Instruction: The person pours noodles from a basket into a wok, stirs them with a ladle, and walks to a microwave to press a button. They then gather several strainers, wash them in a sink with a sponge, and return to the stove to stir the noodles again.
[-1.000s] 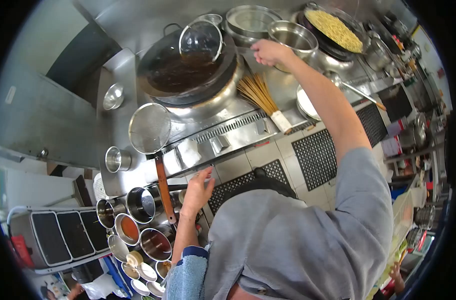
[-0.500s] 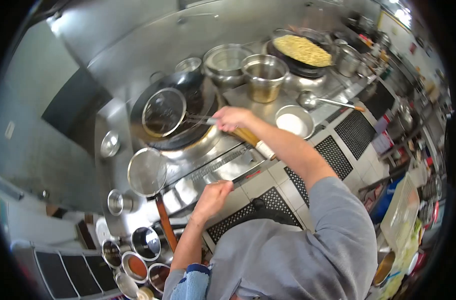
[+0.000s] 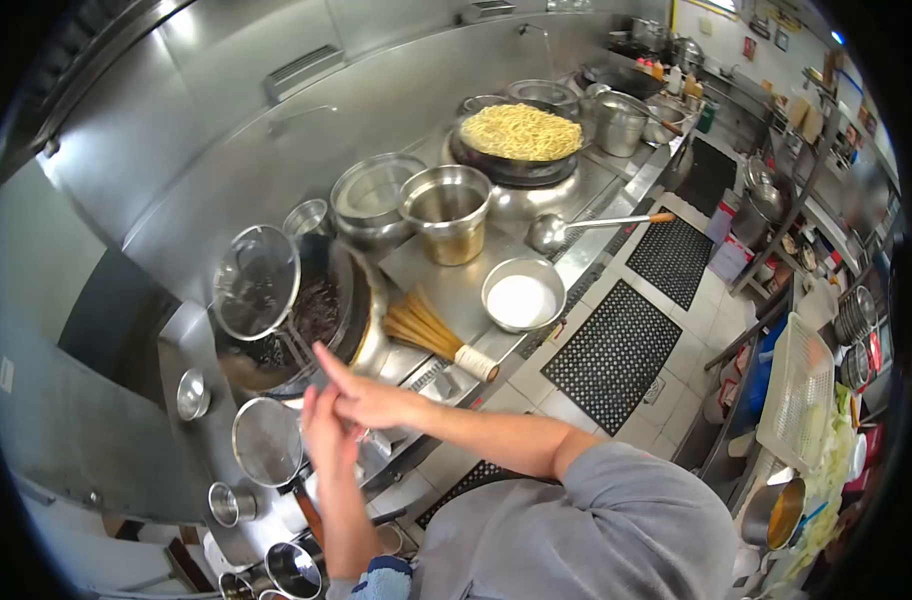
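Observation:
My right hand (image 3: 374, 402) reaches in from the right, its fingers stretched out towards the wok, and meets my left hand (image 3: 328, 440) at the near side of the wok. The fingers of my left hand point upward and partly overlap the right hand; I see nothing held in either. Just beyond them, a round mesh strainer (image 3: 257, 283) lies over the dark wok (image 3: 353, 300), its metal handle ending close to my fingertips. A second strainer (image 3: 267, 442) with a wooden handle is left of my left hand.
A bamboo brush (image 3: 423, 325), a bowl of white content (image 3: 523, 300), a deep metal pot (image 3: 446, 215) and a ladle (image 3: 596, 224) stand to the right. Noodles (image 3: 522, 133) fill a wok farther back. Small metal cups (image 3: 231, 504) are at the lower left.
My right hand has let go of the strainer handle and come down to my left hand, which has moved left and opened. The view has shifted.

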Available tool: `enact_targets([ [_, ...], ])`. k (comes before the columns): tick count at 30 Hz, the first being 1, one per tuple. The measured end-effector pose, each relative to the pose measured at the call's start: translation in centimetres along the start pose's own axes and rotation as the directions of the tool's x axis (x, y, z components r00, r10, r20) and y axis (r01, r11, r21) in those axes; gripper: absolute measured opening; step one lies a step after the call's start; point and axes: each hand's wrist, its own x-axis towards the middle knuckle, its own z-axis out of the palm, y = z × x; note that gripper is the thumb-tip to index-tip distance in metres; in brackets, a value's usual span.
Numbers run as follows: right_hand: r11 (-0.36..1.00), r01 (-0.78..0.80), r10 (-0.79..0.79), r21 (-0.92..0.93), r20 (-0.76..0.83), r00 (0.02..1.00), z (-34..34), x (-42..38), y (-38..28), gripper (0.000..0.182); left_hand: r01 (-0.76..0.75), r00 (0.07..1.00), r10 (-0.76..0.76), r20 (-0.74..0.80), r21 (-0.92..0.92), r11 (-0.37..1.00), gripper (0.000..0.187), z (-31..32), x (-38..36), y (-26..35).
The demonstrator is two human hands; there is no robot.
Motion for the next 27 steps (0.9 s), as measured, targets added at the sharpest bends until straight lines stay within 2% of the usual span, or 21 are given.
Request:
enact_targets([
  [1, 0.973, -0.178, 0.147, 0.150, 0.195, 0.970, -1.0, -0.7, -2.7, 0.087, 0.035, 0.984, -0.051, 0.171, 0.095, 0.995, 0.030, -1.3, -0.3, 1.5],
  [2, 0.967, -0.161, 0.098, 0.198, 0.298, 0.950, -1.8, -1.2, -3.2, 0.086, 0.029, 0.996, -0.035, 0.084, 0.074, 0.997, 0.021, -1.4, -0.3, 1.8],
  [3, 0.963, -0.187, 0.118, 0.192, 0.319, 0.940, -3.0, -1.7, -2.9, 0.086, 0.013, 0.998, -0.011, -0.062, 0.029, 1.000, 0.014, -0.3, -0.4, 2.1],
  [5, 0.950, -0.247, 0.147, 0.189, 0.427, 0.892, -4.7, -3.1, -1.5, 0.084, 0.045, 0.999, -0.045, 0.000, 0.038, 0.998, 0.014, -5.1, 0.5, 3.1],
  [7, 0.944, -0.236, 0.109, 0.230, 0.458, 0.882, -7.4, -5.7, 1.3, 0.082, 0.054, 0.993, -0.045, -0.106, 0.083, 0.995, 0.013, -7.4, -0.7, 5.9],
  [8, 0.896, -0.402, 0.308, 0.189, 0.389, 0.868, -8.7, -7.9, 2.1, 0.076, 0.097, 0.990, -0.082, -0.112, 0.134, 0.986, 0.008, -7.3, -2.0, 8.1],
  [9, 0.927, -0.371, 0.333, 0.053, 0.338, 0.880, -10.3, -10.1, 3.0, 0.069, 0.122, 0.988, -0.109, -0.105, 0.129, 0.984, 0.005, -9.2, -2.3, 9.6],
  [10, 0.906, -0.421, 0.403, 0.042, 0.218, 0.889, -11.4, -13.3, 6.0, 0.065, 0.117, 0.983, -0.084, -0.166, 0.200, 0.973, 0.003, -11.1, -2.3, 11.3],
  [11, 0.847, -0.531, 0.516, 0.025, 0.205, 0.832, -12.8, -16.2, 7.6, 0.062, 0.080, 0.994, -0.059, -0.088, 0.252, 0.964, 0.002, -12.8, -2.2, 13.6],
  [12, 0.807, -0.583, 0.590, -0.092, 0.088, 0.802, -13.7, -19.2, 8.8, 0.057, 0.071, 0.987, -0.018, -0.160, 0.329, 0.942, 0.003, -13.3, -1.9, 16.2],
  [14, 0.644, -0.612, 0.643, -0.459, -0.110, 0.758, -14.9, -24.9, 10.8, 0.049, 0.077, 0.975, 0.035, -0.219, 0.484, 0.872, 0.005, -13.8, -0.4, 20.8],
  [15, 0.498, -0.587, 0.628, -0.638, -0.200, 0.752, -14.9, -27.8, 12.6, 0.047, 0.054, 0.969, 0.091, -0.228, 0.561, 0.826, 0.006, -14.6, 1.4, 22.4],
  [17, 0.382, -0.718, 0.695, -0.582, -0.331, 0.638, -13.5, -31.0, 12.5, 0.047, 0.023, 0.956, 0.188, -0.225, 0.696, 0.717, 0.008, -17.6, 6.3, 23.9],
  [19, 0.331, -0.813, 0.752, -0.480, -0.386, 0.534, -11.8, -33.3, 13.5, 0.047, 0.117, 0.925, 0.311, -0.218, 0.943, 0.312, 0.011, -19.4, 11.8, 24.6],
  [20, 0.300, -0.855, 0.779, -0.422, -0.409, 0.475, -10.9, -33.7, 14.0, 0.047, 0.035, 0.876, 0.482, 0.026, 0.992, -0.118, 0.013, -22.7, 16.5, 23.5],
  [21, 0.297, -0.856, 0.772, -0.423, -0.421, 0.476, -10.0, -34.1, 14.3, 0.047, 0.011, 0.789, 0.524, 0.320, 0.846, -0.533, 0.015, -25.6, 20.5, 22.1],
  [23, 0.291, -0.861, 0.751, -0.417, -0.457, 0.476, -8.1, -34.3, 14.6, 0.048, 0.210, 0.860, 0.493, 0.130, 0.791, -0.575, 0.017, -24.2, 23.2, 19.5],
  [24, 0.268, -0.926, 0.800, -0.265, -0.475, 0.367, -7.8, -36.0, 16.4, 0.046, 0.251, 0.922, 0.388, -0.013, 0.783, -0.569, 0.016, -23.3, 24.3, 19.2],
  [26, 0.294, -0.936, 0.748, -0.195, -0.563, 0.352, -7.9, -40.4, 19.5, 0.046, 0.212, 0.924, 0.380, 0.033, 0.784, -0.584, 0.016, -22.8, 24.2, 18.8],
  [27, 0.308, -0.941, 0.722, -0.140, -0.610, 0.327, -6.0, -40.1, 17.4, 0.046, 0.121, 0.952, 0.270, 0.142, 0.634, -0.764, 0.017, -24.8, 25.5, 18.5],
])
